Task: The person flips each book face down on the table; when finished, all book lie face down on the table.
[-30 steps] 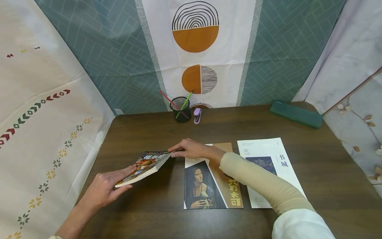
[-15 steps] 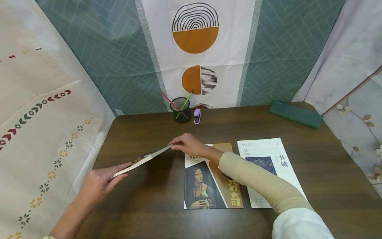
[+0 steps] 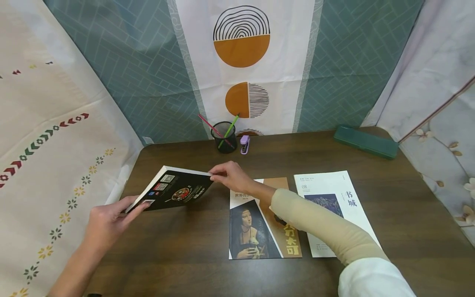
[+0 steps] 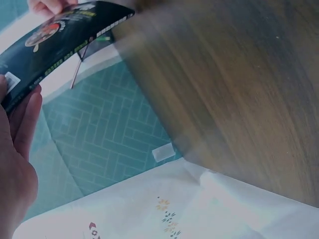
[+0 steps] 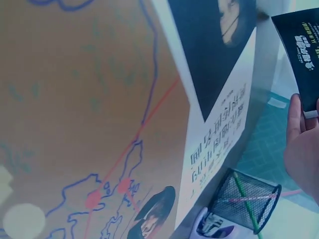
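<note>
A paperback book (image 3: 185,183) is held tilted above the left part of the table, its black back cover toward me and its white page edges along the top and left. My left hand (image 3: 105,222) grips the lower left corner, thumb over the back cover. With thumb and fingers, my right hand (image 3: 233,177) pinches the upper right corner. The book's cover (image 4: 65,35) bows slightly in the left wrist view. Right of it lies a brown and white book (image 3: 256,231) with a portrait, partly under my right forearm. Beyond that is a white magazine (image 3: 319,183), partly covered by my sleeve.
At the back of the brown table (image 3: 178,251) stand a black mesh pen cup (image 3: 224,142) with pencils and a purple stapler (image 3: 245,144). A dark green case (image 3: 366,142) lies at the back right. Fabric hangs around the left, back and right sides.
The held book has swung from showing its colourful front, through edge-on, to showing its black back cover. My left hand has moved left and turned; my right hand has risen slightly.
</note>
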### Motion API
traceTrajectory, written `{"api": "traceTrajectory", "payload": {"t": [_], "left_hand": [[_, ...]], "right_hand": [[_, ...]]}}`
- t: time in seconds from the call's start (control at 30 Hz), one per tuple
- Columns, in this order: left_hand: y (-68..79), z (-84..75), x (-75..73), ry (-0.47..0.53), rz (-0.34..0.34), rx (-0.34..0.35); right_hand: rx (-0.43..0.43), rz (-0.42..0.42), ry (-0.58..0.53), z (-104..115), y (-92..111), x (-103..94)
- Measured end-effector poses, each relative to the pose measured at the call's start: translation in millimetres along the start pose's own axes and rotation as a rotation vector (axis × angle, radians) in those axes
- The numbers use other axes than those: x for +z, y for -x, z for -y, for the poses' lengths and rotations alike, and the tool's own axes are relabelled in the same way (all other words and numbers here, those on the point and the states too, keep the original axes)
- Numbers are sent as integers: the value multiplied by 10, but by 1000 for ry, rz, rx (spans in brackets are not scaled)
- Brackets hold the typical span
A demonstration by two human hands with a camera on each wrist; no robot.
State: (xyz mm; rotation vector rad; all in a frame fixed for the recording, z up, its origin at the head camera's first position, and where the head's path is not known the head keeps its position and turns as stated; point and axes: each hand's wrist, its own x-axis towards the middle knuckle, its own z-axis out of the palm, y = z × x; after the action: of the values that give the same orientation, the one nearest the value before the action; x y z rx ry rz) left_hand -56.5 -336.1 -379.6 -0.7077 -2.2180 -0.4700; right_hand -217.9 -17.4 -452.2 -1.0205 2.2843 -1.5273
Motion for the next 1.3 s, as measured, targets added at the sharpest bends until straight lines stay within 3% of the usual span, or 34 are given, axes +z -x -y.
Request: {"api": "traceTrajectory", "payload": {"t": [0.3,0.43,0.67,0.9,1.07,1.17,1.3], "left_hand": [[29,35,-44,183,-20,-210],[46,22,-52,171,-2,-333],[47,-41,-45,212,82,-555],[105,-62,20,310,153,-722],[190,-65,103,371,178,-895],[251,-70,149,384,204,-978],[327,-88,204,476,213,-1075]], "right_hand": [[62,-35,-172,102,55,-65],[88,-46,-209,145,82,-110],[108,-124,-281,182,82,-175],[166,-160,-460,234,56,-252],[220,-140,-483,227,30,-298],[247,-121,-491,228,17,-304],[268,-115,-487,222,-16,-303]]}}
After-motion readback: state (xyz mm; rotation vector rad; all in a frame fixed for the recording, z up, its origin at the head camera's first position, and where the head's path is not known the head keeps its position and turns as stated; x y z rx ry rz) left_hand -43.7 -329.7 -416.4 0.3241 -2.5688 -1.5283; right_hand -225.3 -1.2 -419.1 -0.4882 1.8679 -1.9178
